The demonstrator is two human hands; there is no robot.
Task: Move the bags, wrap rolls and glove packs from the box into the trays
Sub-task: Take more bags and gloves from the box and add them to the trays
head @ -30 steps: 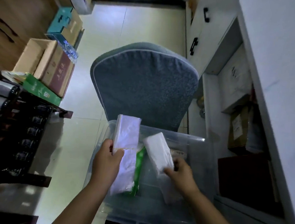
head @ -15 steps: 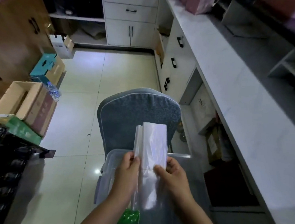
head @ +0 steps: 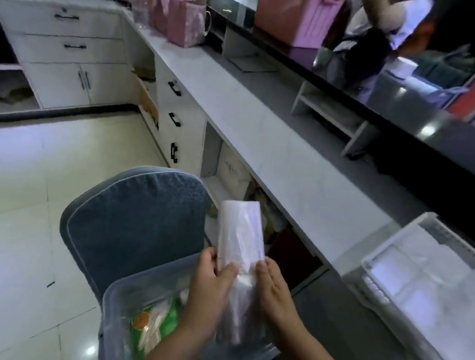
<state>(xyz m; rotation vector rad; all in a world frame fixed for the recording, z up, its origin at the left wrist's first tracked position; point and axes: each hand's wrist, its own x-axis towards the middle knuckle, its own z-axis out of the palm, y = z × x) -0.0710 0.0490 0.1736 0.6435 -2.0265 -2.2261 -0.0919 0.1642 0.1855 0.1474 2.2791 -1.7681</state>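
Observation:
Both hands hold a stack of clear plastic bag packs [head: 240,234] upright above the clear plastic box [head: 120,301]. My left hand [head: 211,285] grips the stack's left side and my right hand [head: 273,287] grips its right side. Inside the box lies a green and white pack [head: 159,321], partly hidden by my left arm. A white slatted tray [head: 378,253] stands on the counter at the right, with white and clear packs [head: 427,282] lying in it.
The box rests on a grey-blue cushioned chair [head: 133,222]. A long pale counter [head: 263,130] runs along the right, with pink bags [head: 183,19] and a pink bin [head: 297,14] at its far end. White drawers [head: 70,44] stand behind. A person [head: 381,40] stands beyond the dark upper ledge.
The two packs held apart a second ago are now pressed together as one stack in both hands. The view has swung up and right, bringing the counter and tray into sight.

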